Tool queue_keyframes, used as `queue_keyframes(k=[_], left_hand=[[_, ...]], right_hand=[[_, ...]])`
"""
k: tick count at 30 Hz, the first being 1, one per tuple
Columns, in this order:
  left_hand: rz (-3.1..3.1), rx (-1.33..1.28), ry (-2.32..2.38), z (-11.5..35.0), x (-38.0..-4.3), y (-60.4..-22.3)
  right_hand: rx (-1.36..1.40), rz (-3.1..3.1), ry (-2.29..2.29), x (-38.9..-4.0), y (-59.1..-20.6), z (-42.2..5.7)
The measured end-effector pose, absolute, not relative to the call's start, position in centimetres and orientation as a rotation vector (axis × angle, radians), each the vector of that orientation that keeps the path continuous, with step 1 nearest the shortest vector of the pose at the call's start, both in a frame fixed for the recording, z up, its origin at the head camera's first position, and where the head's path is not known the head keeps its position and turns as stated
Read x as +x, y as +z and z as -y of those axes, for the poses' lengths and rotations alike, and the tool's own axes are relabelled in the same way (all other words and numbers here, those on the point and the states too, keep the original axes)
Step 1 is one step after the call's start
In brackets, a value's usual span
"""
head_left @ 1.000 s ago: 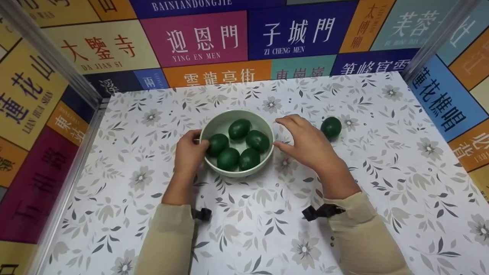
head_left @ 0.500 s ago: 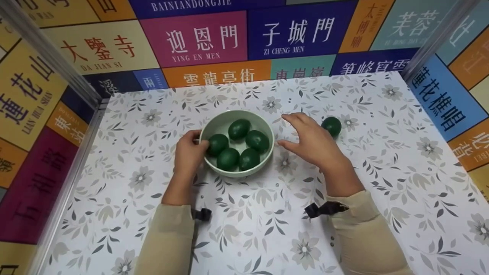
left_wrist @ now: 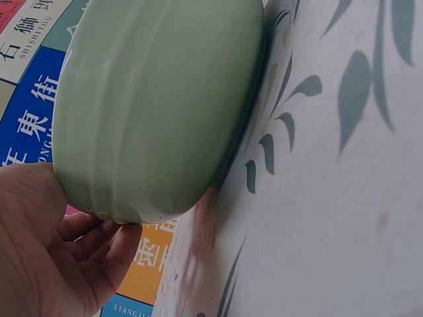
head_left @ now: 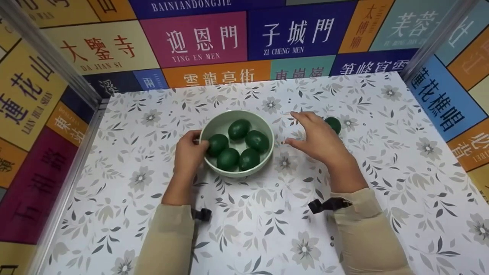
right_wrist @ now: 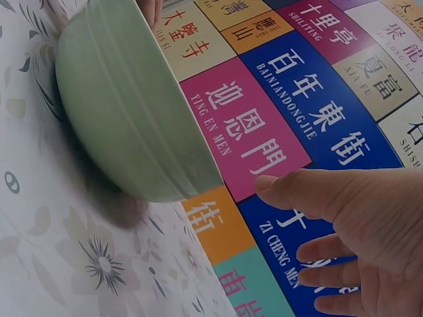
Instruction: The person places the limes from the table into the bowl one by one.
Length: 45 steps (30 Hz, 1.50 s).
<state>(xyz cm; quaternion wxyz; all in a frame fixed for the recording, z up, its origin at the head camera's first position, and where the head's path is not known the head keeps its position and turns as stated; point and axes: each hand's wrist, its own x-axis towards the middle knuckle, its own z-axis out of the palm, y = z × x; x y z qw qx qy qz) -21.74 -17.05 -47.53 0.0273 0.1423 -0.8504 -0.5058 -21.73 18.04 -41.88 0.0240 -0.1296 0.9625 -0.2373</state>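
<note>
A pale green bowl (head_left: 237, 175) stands on the table with several dark green eggs (head_left: 228, 159) lying inside it. My left hand (head_left: 190, 151) grips the bowl's left rim, thumb over the edge and fingers outside; the left wrist view shows the fingers against the bowl's outer wall (left_wrist: 158, 105). To the right of the bowl, my right hand (head_left: 319, 137) is held apart from it, thumb and fingers spread with nothing between them. Another dark green egg (head_left: 333, 124) sits on the table behind the right hand, partly hidden by it.
A white cloth with grey leaves and flowers covers the table (head_left: 244, 225). Upright panels with coloured blocks and lettering (head_left: 198, 38) enclose it at the back and both sides. Black wrist straps (head_left: 330, 205) sit at the cuffs of the beige sleeves (head_left: 372, 236).
My right hand has drawn away from the bowl's right rim toward the right, covering more of the loose egg. The left hand and the bowl have stayed in place.
</note>
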Motion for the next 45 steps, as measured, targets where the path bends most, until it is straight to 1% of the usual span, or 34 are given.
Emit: queue_keyframes(k=[45], left_hand=[[2.623, 0.462, -1.588, 17.0, -21.6, -47.4]], right_hand=[[-0.162, -2.895, -0.819, -24.4, -45.1, -22.8]])
